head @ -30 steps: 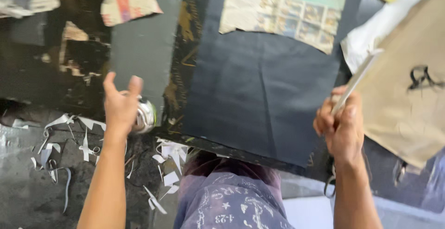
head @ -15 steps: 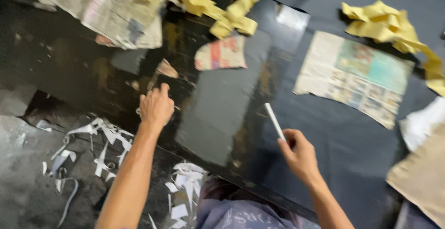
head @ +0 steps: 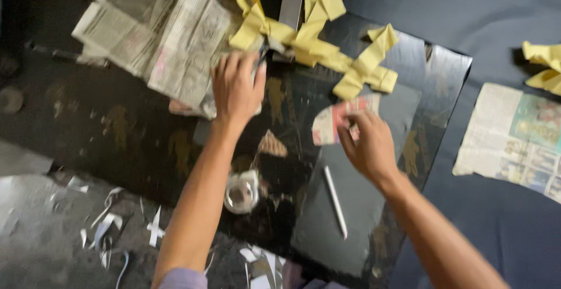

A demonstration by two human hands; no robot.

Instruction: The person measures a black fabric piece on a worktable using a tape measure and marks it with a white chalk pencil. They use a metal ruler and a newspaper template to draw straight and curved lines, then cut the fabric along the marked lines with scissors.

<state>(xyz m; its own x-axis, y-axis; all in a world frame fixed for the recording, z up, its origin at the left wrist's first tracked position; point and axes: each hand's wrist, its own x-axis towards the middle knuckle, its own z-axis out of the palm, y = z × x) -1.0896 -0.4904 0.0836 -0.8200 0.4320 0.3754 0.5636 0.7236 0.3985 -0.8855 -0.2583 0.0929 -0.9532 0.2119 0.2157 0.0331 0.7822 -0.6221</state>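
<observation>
My left hand lies fingers apart on the edge of a stack of newspapers, just below a tangle of folded yellow paper strips; it holds nothing. My right hand reaches a small coloured paper cutout on a dark grey sheet, with thumb and fingers closing on its right edge. A thin white stick lies loose on that sheet, below my right hand. A roll of clear tape sits beside my left forearm.
The glossy black board carries all of this. A dark blue cloth spreads to the right, with a printed newspaper sheet and more yellow strips on it. White paper scraps litter the grey floor at lower left.
The view swung up and left. My left hand moved from the tape roll up to the newspapers. My right hand let go of the white stick and reached the coloured cutout.
</observation>
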